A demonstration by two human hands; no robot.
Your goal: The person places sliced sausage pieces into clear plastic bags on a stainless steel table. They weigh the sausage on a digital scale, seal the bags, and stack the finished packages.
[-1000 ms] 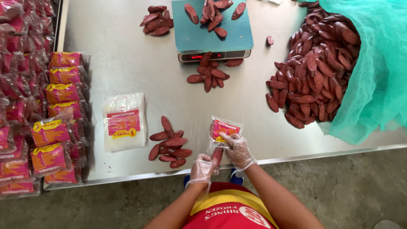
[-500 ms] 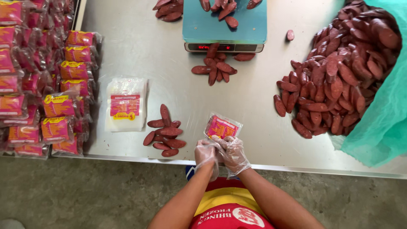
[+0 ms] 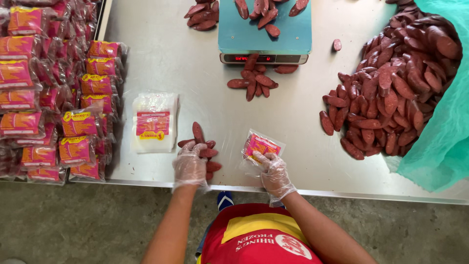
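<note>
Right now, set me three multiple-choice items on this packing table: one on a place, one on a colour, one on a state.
1. Where is the left hand?
A. on the scale
B. on the small pile of sausages at the table's near edge
C. in the green net

2. What colour is the scale's platform?
A. teal
B. white
C. black

3. The right hand is:
A. empty
B. holding a small plastic pouch
C. holding a knife

Answers: 1 B, the gloved fingers rest on that pile. 2 A, the top plate is teal. 3 B, the fingers grip the pouch's edge.
</note>
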